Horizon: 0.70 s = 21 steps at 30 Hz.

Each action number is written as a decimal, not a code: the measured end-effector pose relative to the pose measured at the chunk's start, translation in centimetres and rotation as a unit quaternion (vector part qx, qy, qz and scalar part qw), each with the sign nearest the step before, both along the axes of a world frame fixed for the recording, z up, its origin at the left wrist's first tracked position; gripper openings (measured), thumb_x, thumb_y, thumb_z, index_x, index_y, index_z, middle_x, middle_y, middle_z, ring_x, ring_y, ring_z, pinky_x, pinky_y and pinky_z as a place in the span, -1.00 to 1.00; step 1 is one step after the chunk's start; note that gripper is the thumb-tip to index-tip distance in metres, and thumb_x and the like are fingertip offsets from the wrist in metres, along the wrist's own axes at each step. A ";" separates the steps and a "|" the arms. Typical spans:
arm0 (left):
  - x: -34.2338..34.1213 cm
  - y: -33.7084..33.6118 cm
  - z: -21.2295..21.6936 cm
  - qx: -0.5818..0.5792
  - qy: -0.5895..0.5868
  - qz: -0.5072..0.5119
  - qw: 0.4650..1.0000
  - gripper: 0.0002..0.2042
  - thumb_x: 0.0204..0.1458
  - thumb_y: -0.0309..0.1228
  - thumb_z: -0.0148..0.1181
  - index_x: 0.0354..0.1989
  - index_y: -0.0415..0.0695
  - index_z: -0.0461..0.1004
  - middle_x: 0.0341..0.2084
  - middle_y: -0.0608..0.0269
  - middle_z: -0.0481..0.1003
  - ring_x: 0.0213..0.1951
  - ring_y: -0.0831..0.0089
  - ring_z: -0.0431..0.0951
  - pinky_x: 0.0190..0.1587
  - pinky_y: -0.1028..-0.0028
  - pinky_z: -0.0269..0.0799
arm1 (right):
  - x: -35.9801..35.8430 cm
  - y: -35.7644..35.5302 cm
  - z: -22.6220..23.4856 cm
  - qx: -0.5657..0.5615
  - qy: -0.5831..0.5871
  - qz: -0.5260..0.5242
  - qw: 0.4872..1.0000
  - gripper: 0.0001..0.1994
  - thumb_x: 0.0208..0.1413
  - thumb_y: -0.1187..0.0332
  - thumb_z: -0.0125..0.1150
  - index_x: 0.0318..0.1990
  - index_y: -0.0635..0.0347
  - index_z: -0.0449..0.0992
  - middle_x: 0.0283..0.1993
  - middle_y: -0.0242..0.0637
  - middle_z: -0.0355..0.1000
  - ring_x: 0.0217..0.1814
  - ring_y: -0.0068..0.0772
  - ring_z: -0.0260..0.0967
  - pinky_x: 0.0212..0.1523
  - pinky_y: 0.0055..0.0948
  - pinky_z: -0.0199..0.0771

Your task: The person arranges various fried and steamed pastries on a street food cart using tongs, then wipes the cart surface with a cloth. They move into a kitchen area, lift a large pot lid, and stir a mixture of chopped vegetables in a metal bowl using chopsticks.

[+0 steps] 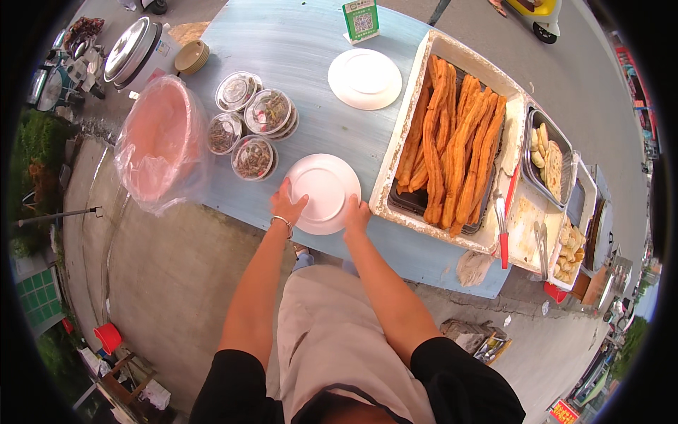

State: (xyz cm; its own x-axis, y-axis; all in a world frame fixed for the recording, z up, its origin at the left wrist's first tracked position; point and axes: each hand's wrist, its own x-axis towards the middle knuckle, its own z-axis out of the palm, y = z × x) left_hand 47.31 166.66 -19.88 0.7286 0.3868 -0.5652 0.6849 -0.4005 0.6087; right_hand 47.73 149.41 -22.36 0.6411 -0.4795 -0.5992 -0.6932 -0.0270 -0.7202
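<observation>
You have the white plate [325, 192] between your two hands, at the near edge of the blue tabletop [332, 131], with the clear lidded tubs [252, 157] to its left and the white box [393, 152] of fried dough sticks [452, 141] to its right. Your left hand [288, 203] pinches the left rim, its thumb over the upper face; your right hand [357, 213] pinches the opposite rim, its thumb on top too. You cannot tell from here how far the fingers reach underneath, or whether the plate rests on the surface or sits slightly raised.

Expect it to be light and fairly stiff. Its smooth face could turn slippery with grease, and it may chip or crack if knocked, though its material is uncertain. The wide rim is the best place to take hold: opposite sides, thumbs above, fingers below, keeping the shallow middle untouched and the plate level. The other white plate [365, 79], farther away, should handle much the same.

Neither plate carries a mark you can make out. A green stand-up card [361, 21] bears a square scan code and small pale print; a red sign [563, 411] at the lower right has yellow lettering.
</observation>
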 end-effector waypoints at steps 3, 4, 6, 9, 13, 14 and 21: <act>0.9 -0.5 0.2 0.055 0.011 -0.052 0.997 -0.20 -0.22 -0.11 0.30 0.25 0.08 0.05 0.14 -0.08 0.05 0.14 0.03 0.14 0.19 0.17 0.04 | 0.7 0.2 -0.9 -0.077 0.011 -0.003 0.997 -0.48 0.09 0.05 -0.10 -0.32 0.51 0.47 -0.33 0.15 0.44 -0.22 0.07 0.39 -0.15 -0.09 0.30; 0.9 -0.4 -0.5 0.077 0.007 -0.062 0.995 -0.20 -0.22 -0.10 0.30 0.25 0.08 0.05 0.13 -0.06 0.07 0.13 0.04 0.16 0.19 0.20 0.04 | 0.8 0.3 -0.9 -0.089 0.019 -0.002 0.996 -0.48 0.09 0.05 -0.10 -0.32 0.52 0.46 -0.33 0.15 0.44 -0.22 0.07 0.39 -0.15 -0.10 0.30; 0.9 0.7 -1.3 0.076 -0.007 -0.052 0.996 -0.20 -0.23 -0.09 0.31 0.23 0.03 0.08 0.11 -0.06 0.10 0.13 0.04 0.15 0.19 0.21 0.05 | 0.7 -0.2 -0.2 -0.030 0.025 0.004 0.999 -0.49 0.04 0.02 0.00 -0.18 0.40 0.47 -0.12 -0.08 0.39 -0.09 -0.24 0.32 -0.11 -0.30 0.32; 1.8 1.8 -1.1 0.003 -0.014 -0.012 1.000 -0.21 -0.26 -0.10 0.33 0.19 -0.10 0.14 0.11 -0.10 0.12 0.15 0.00 0.11 0.19 0.17 0.03 | 0.3 -1.1 -0.8 0.022 0.035 -0.004 0.999 -0.52 0.03 0.01 0.04 -0.12 0.28 0.46 -0.14 -0.18 0.39 -0.11 -0.29 0.32 -0.19 -0.26 0.35; 2.9 3.3 -0.5 -0.031 0.020 -0.052 0.998 -0.18 -0.26 -0.02 0.31 0.19 -0.16 0.15 0.12 -0.12 0.13 0.17 -0.02 0.09 0.20 0.18 0.01 | 0.8 -0.6 -1.5 0.039 0.052 -0.111 0.992 -0.44 0.01 -0.03 0.03 -0.13 0.43 0.43 -0.19 0.02 0.44 -0.14 -0.15 0.39 -0.18 -0.21 0.38; 3.1 3.5 -0.5 -0.025 0.025 -0.078 0.996 -0.17 -0.26 0.00 0.30 0.19 -0.17 0.15 0.13 -0.12 0.12 0.17 -0.03 0.09 0.20 0.17 0.01 | 0.9 -0.9 -1.2 0.069 0.060 -0.142 0.986 -0.41 0.00 -0.05 0.05 -0.07 0.41 0.41 -0.14 -0.02 0.43 -0.14 -0.18 0.40 -0.18 -0.23 0.40; 2.9 4.1 -1.8 0.008 0.000 -0.144 0.990 -0.11 -0.29 0.10 0.26 0.20 -0.17 0.14 0.13 -0.16 0.11 0.17 -0.06 0.11 0.21 0.08 -0.04 | 1.3 -0.2 3.1 0.254 0.104 -0.128 0.953 -0.36 -0.06 -0.04 0.23 0.09 0.19 0.30 -0.01 -0.21 0.36 0.03 -0.29 0.32 -0.09 -0.19 0.39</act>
